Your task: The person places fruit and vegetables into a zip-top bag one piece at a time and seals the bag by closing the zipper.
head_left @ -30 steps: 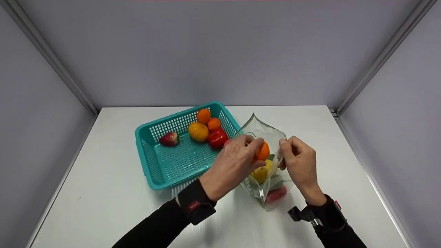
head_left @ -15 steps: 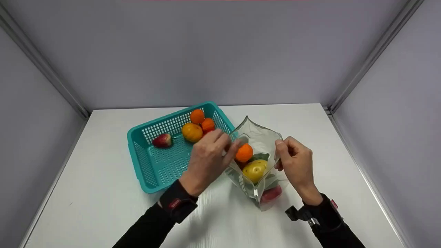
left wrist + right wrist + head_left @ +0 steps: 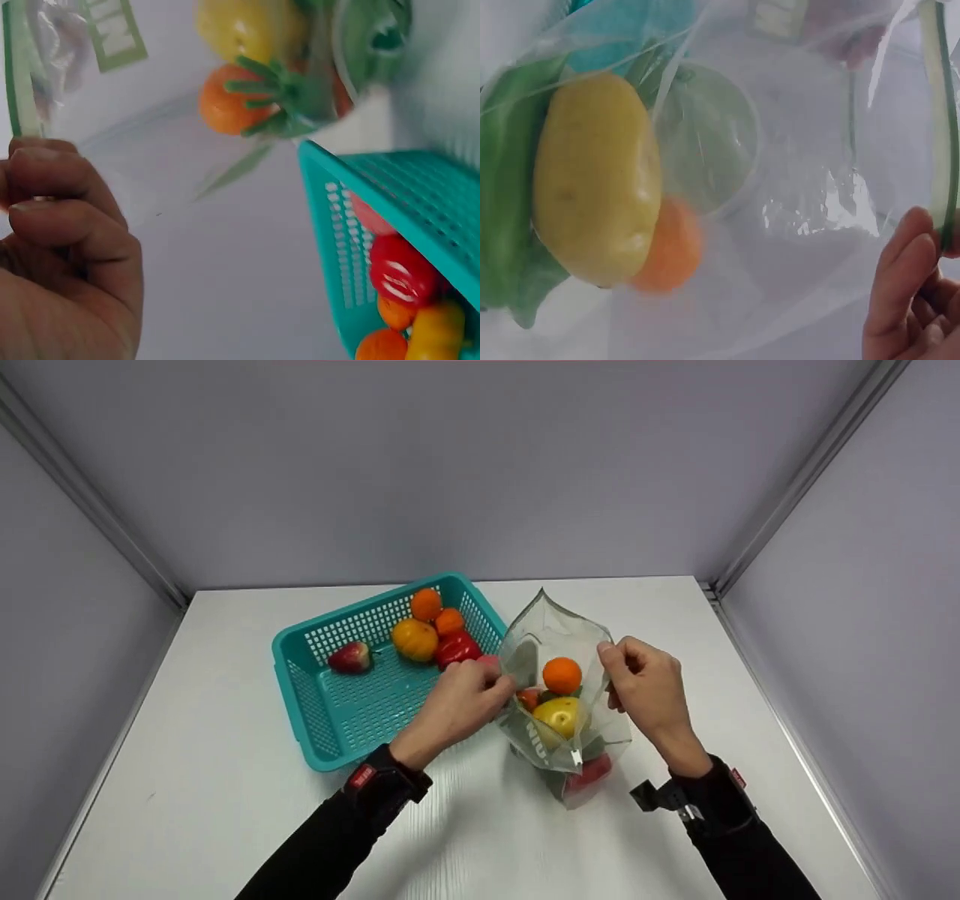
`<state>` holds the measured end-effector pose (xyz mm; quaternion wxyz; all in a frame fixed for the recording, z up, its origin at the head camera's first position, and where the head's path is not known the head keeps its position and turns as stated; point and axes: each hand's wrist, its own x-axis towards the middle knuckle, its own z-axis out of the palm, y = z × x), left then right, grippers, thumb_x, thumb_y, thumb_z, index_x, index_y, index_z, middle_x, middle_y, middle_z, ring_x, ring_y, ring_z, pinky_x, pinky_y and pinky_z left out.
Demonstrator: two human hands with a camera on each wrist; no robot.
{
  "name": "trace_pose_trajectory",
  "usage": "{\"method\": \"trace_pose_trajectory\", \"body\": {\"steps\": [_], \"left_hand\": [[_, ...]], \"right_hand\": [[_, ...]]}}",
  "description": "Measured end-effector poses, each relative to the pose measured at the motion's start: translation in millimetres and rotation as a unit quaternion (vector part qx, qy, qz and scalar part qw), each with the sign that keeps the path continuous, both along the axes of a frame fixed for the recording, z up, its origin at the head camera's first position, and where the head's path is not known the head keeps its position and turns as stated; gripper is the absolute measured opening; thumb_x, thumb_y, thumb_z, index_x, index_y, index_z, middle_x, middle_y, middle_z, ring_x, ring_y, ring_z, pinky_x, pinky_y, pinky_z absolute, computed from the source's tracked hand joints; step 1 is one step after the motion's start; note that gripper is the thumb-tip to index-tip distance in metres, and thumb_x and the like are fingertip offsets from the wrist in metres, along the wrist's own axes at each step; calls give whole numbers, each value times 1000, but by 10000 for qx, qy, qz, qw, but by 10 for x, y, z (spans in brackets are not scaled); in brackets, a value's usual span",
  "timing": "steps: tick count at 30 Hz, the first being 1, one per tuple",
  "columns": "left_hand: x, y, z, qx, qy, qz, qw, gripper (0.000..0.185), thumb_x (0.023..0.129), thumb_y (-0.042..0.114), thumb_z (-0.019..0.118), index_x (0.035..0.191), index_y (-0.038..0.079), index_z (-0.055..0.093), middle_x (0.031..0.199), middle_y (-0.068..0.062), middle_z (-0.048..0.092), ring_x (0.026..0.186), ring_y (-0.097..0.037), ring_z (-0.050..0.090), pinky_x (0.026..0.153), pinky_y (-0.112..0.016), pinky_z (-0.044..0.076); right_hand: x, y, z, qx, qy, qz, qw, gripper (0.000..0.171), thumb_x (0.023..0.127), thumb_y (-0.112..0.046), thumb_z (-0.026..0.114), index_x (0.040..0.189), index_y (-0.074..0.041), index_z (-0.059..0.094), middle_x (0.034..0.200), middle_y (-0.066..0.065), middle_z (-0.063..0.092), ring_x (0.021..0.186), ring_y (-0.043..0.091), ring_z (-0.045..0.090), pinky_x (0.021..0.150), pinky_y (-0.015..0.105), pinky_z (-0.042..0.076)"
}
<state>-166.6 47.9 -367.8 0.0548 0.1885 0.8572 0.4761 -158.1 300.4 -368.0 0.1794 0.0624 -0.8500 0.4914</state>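
Between my hands stands a clear zip bag (image 3: 559,624), its mouth spread wide. My left hand (image 3: 459,697) pinches the left edge of the mouth, and its fingers meet the green-striped rim in the left wrist view. My right hand (image 3: 649,684) pinches the opposite edge between thumb and fingers. Inside the bag are an orange (image 3: 562,676), a smooth yellow oblong fruit (image 3: 556,715) and a red item (image 3: 589,772) near the bottom. Long green produce (image 3: 514,172) shows through the plastic in the right wrist view.
Left of the bag, a teal perforated basket (image 3: 288,697) holds a dark red fruit (image 3: 350,658), a yellow-orange pumpkin-like item (image 3: 415,640), a red pepper (image 3: 458,649) and two oranges (image 3: 426,604). Grey panels (image 3: 450,472) enclose the white table (image 3: 187,780).
My left hand has let go of the orange, which now lies in the bag, and has moved left to grip the bag's edge. My right hand keeps its hold.
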Motion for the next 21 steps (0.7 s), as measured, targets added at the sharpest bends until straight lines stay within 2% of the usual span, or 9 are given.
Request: {"method": "trace_pose_trajectory", "body": {"steps": [4, 7, 10, 13, 17, 21], "left_hand": [[-94, 158, 147, 509, 11, -1, 9987, 34, 101, 17, 53, 68, 14, 56, 62, 4, 43, 59, -13, 43, 53, -25, 30], [-196, 275, 253, 793, 100, 63, 9968, 36, 102, 19, 52, 67, 15, 56, 61, 3, 43, 60, -13, 43, 53, -25, 30], [-291, 360, 329, 1069, 114, 174, 9941, 37, 103, 20, 52, 66, 15, 55, 61, 3, 44, 60, -13, 42, 54, -25, 28], [-361, 390, 360, 1122, 105, 275, 9932, 37, 103, 21, 52, 67, 13, 57, 61, 2, 46, 60, -14, 42, 54, -24, 28], [-387, 404, 302, 851, 93, 291, 9959, 34, 101, 19, 53, 68, 13, 60, 61, 4, 46, 60, -13, 42, 54, -24, 28], [-371, 397, 133, 763, 21, 173, 9969, 34, 102, 21, 53, 68, 16, 58, 61, 5, 46, 59, -12, 42, 52, -24, 29]], "right_hand": [[-100, 68, 97, 59, 240, -119, 9996, 47, 106, -28, 61, 66, -4, 56, 50, 6, 54, 37, 19, 53, 37, 25, 44], [-204, 142, 182, 51, 411, -297, 9987, 50, 107, -29, 56, 66, -1, 56, 48, 3, 54, 37, 14, 53, 37, 23, 43], [-300, 228, 257, -158, 598, -514, 9968, 50, 108, -26, 54, 67, 2, 58, 46, -1, 54, 36, 10, 52, 36, 21, 43], [-357, 297, 296, -448, 832, -717, 9929, 49, 107, -22, 55, 67, 5, 60, 44, -2, 53, 34, 7, 50, 35, 20, 42], [-320, 346, 254, -687, 1029, -785, 9892, 50, 107, -20, 55, 64, 6, 61, 46, -1, 54, 33, 8, 50, 34, 21, 41], [-235, 357, 154, -794, 1052, -702, 9888, 50, 106, -20, 56, 64, 6, 60, 49, 1, 56, 34, 9, 51, 35, 21, 42]]}}
